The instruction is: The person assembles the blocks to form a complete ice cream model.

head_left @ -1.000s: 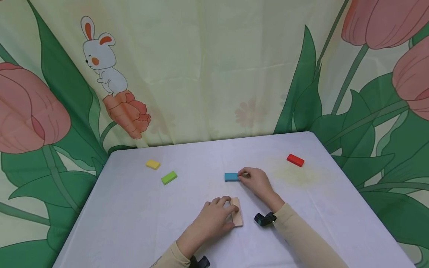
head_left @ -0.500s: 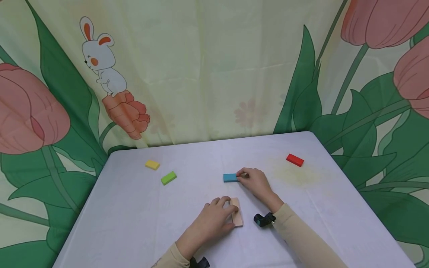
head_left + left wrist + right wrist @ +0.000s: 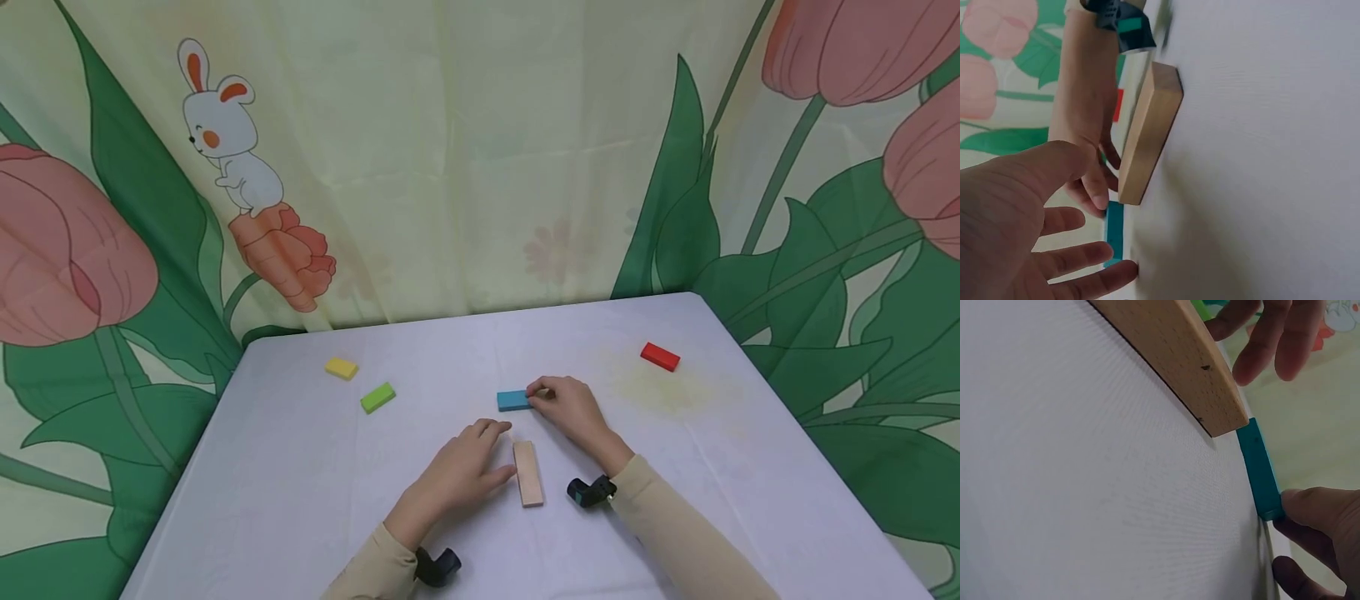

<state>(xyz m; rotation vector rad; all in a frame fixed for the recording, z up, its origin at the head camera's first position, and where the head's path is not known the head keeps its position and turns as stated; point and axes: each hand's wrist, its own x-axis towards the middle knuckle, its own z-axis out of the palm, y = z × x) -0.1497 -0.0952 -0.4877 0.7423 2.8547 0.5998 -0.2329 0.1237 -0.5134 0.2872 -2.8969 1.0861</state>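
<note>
A plain wooden block (image 3: 528,473) lies flat on the white-covered table, its long side running toward the back. Just left of it my left hand (image 3: 457,467) hovers with spread fingers; in the left wrist view those fingers (image 3: 1079,255) hold nothing. Farther back is a blue block (image 3: 513,401), lying crosswise beyond the wooden one. Thumb and fingertips of my right hand (image 3: 573,410) pinch its right end, and the right wrist view shows the thumb (image 3: 1310,505) against the end of the blue block (image 3: 1259,469).
Toward the back left lie a green block (image 3: 378,397) and a yellow block (image 3: 342,368). A red block (image 3: 660,357) is at the back right. Behind the table (image 3: 255,467) hangs a curtain (image 3: 480,167) printed with tulips and a rabbit.
My left hand has let go of the wooden block and shifted slightly left and back from it. With my right hand still on it, the blue block has slid slightly left.
</note>
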